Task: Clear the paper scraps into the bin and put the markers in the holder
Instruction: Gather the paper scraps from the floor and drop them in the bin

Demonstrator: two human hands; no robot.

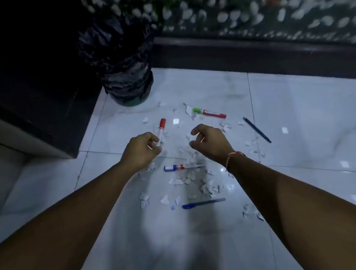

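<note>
Several white paper scraps (189, 177) lie scattered over the pale tiled floor (298, 108). My left hand (141, 151) is curled round the lower end of a red-capped marker (162, 126), which points away from me. My right hand (210, 142) hovers above the scraps with its fingers loosely curled and nothing plainly in it. A blue-capped marker (181, 167) lies between my wrists. A red marker with a green cap (210, 113) lies farther off. The bin (128, 83), green with a black bag, stands at the back left. I see no holder.
A dark pen (257, 129) lies to the right and a blue pen (203, 203) lies nearer to me. A dark cabinet (42, 98) rises on the left, and a dark ledge (251, 54) below a pebble bed runs along the back.
</note>
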